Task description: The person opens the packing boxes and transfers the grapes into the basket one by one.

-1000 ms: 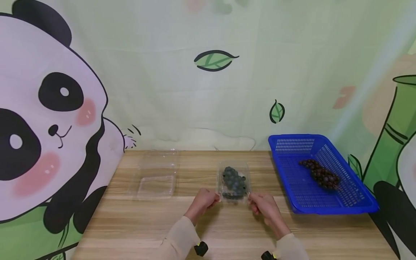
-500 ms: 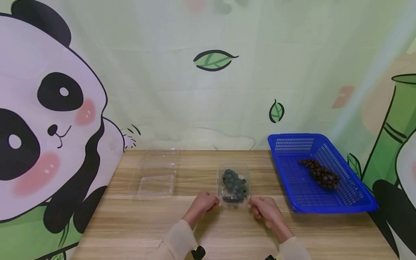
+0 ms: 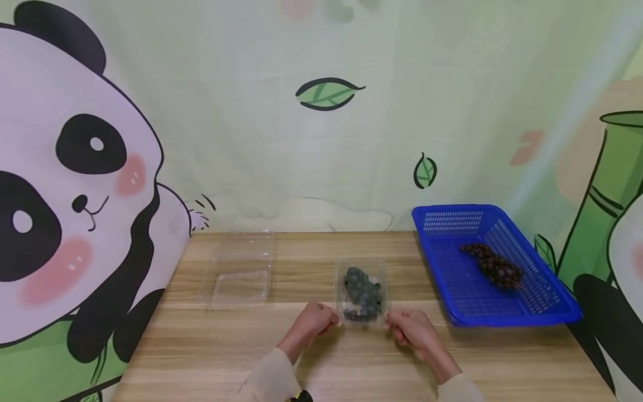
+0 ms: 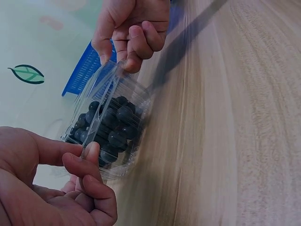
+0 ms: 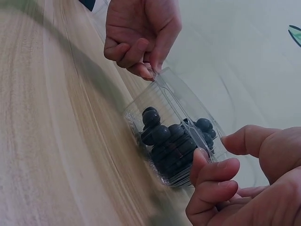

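Left hand (image 3: 313,320) and right hand (image 3: 412,328) each pinch clear box (image 3: 373,269) rim; I'd squeeze evenly, grapes (image 3: 363,293) level.

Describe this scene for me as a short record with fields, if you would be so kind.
Left hand: pinches the clear box at its near left corner
Right hand: pinches the same box at its near right corner
Box contents: dark grapes
Left side of table: another clear container
Right side of table: blue basket
Basket contents: brownish-red bunch of fruit
Surface: wood-grain table
Background: pale green backdrop with a panda and leaves
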A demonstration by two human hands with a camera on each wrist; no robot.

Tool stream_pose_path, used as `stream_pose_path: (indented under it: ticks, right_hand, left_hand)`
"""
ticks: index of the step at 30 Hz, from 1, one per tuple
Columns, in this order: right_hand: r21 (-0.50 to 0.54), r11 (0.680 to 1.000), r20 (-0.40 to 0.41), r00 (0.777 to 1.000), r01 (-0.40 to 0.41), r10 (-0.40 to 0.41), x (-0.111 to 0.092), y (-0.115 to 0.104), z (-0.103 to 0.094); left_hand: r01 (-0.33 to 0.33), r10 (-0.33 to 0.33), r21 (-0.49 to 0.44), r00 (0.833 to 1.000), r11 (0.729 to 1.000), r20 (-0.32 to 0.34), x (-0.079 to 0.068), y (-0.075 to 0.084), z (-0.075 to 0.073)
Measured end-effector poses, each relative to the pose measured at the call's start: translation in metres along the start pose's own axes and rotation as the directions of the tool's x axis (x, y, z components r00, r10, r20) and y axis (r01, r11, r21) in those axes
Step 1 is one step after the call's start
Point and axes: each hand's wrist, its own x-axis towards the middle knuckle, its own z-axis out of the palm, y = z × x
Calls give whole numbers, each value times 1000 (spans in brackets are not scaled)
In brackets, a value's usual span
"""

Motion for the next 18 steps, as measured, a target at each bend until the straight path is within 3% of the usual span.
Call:
stream_pose_path:
  ticks: [18]
  right_hand:
    - [-24, 1000, 124, 992, -19, 22, -15, 4, -9]
  left_hand:
    - [31, -25, -73, 997, 997, 76, -19, -9, 2]
